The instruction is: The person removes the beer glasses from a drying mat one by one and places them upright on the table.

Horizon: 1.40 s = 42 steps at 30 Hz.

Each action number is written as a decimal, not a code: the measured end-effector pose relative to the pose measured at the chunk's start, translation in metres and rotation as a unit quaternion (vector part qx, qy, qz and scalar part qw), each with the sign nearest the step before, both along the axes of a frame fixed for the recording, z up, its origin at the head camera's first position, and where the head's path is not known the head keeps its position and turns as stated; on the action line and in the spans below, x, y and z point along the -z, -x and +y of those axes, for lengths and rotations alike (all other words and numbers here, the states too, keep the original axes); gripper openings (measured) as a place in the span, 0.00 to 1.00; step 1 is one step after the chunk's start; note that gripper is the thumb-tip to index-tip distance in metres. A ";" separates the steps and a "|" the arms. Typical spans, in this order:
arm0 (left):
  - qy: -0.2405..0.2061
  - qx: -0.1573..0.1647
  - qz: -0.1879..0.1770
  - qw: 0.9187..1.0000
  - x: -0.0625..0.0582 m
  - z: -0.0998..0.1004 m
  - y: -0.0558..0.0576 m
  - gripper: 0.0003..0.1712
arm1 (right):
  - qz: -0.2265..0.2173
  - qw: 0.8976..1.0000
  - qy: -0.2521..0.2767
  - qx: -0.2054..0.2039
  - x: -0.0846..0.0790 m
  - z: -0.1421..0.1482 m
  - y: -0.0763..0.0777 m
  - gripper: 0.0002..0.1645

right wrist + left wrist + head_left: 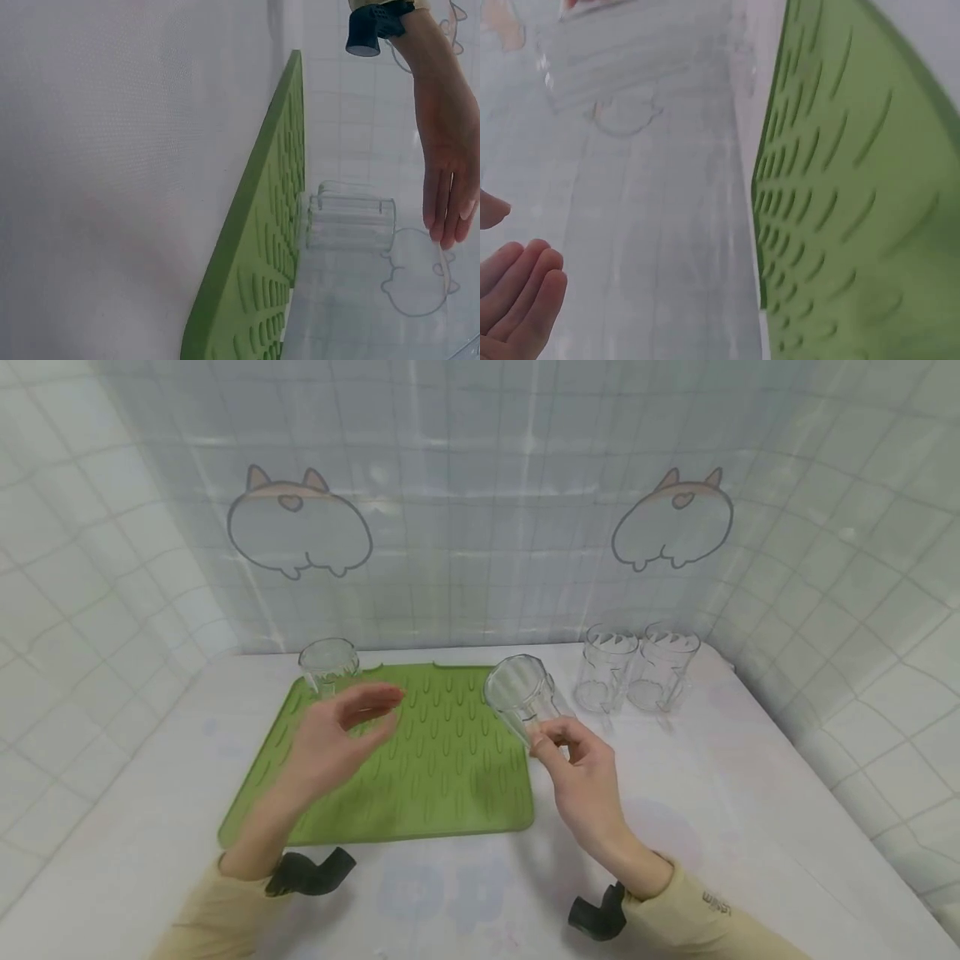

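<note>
My right hand pinches a clear glass mug near its lower end. The mug is tilted, its mouth toward the upper left, over the right edge of a green ridged mat. My left hand hovers over the mat's left part, thumb and fingers apart with nothing between them; in the left wrist view its fingertips show at the lower left. Just beyond it, another glass mug stands at the mat's back left corner, partly hidden by the hand. The right wrist view does not show my right hand.
Two more glass mugs stand side by side on the white table, right of the mat. A tiled-pattern wall covering rises behind the table, with similar walls at both sides.
</note>
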State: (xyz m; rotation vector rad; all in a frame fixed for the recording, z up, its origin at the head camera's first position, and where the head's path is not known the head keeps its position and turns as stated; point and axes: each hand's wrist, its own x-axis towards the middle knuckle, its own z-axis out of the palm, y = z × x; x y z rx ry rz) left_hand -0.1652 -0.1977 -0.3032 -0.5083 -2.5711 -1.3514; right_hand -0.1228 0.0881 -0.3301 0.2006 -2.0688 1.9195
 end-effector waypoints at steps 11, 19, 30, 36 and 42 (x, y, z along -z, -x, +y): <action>-0.013 0.078 -0.066 0.995 0.011 0.036 -0.011 0.26 | 0.020 0.999 -0.029 -0.021 0.006 -0.002 -0.006 0.04; -0.060 0.105 -0.059 0.991 0.016 0.049 -0.016 0.34 | 0.078 0.990 -0.086 -0.076 0.016 -0.007 -0.011 0.05; -0.054 0.086 -0.069 0.992 0.012 0.047 -0.020 0.40 | 0.211 0.960 -0.145 -0.111 0.023 -0.011 -0.010 0.13; -0.041 0.064 -0.083 0.994 0.012 0.046 -0.021 0.41 | 0.280 0.933 -0.198 -0.107 0.027 -0.014 -0.005 0.12; 0.005 0.041 -0.094 0.995 0.015 0.047 -0.020 0.45 | 0.304 0.913 -0.246 -0.115 0.030 -0.015 -0.003 0.11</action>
